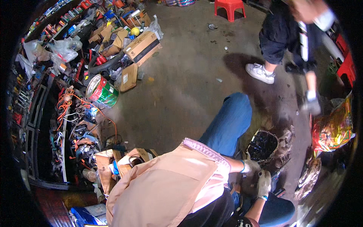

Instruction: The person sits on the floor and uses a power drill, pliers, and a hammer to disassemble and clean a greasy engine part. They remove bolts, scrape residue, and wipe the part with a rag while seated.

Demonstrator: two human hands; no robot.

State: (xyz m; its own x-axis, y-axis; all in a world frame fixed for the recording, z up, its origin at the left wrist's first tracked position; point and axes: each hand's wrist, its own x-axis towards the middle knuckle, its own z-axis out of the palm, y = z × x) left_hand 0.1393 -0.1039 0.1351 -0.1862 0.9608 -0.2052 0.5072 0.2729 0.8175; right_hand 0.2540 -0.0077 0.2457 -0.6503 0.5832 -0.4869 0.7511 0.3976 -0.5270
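Both my hands wear pale work gloves and are close together at the lower right, beside my jeans-clad knee. My left hand (250, 167) reaches out from a beige sleeve; its fingers look curled, but what they hold is too small to tell. Just below it, my right hand (264, 184) is closed around something with a small dark round end, mostly hidden by the glove. Beyond the hands lies a dark, oily-looking open part or pan (262, 145) with a pale ragged rim. A grimy crumpled cloth or sack (286, 147) lies against its right side.
A person in dark clothes and white shoes (261, 73) is at the upper right. A shiny red-gold bag (332, 126) stands at right. Leftward are a green-red bucket (102, 90), a cardboard box (143, 48), an orange cord (102, 111) and piled tools. A red stool (230, 8) stands far off.
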